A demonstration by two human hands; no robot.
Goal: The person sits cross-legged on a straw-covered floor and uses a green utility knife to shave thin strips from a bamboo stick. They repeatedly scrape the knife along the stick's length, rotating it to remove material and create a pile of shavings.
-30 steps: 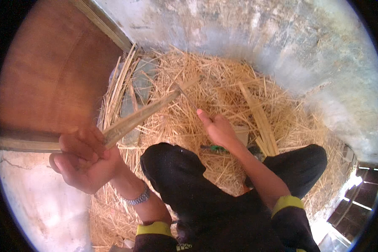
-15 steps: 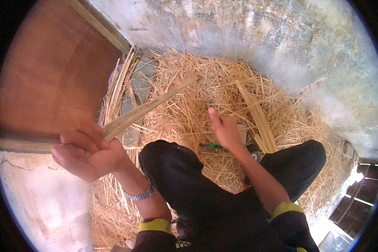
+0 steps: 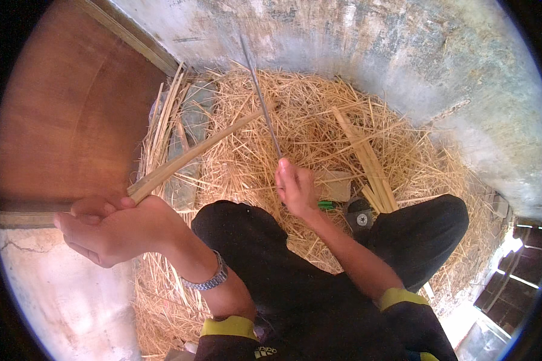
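- Two bare hands are seen at mid-frame, over a bed of straw [image 3: 319,120].
- A long split cane strip [image 3: 205,147] is gripped at its near end by the closed left hand [image 3: 117,228], at the left of the frame; its long axis runs up and to the right.
- A thin grey blade [image 3: 262,99] is held in the closed right hand [image 3: 295,189], pointing toward the top of the frame.
- The strip's far end is crossed by the blade near upper centre, nearer the right hand.

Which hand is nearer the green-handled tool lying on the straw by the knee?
Right. The right hand, gripping a thin strip, is just left of the green-handled tool; the left hand holds a bamboo strip far to its left.
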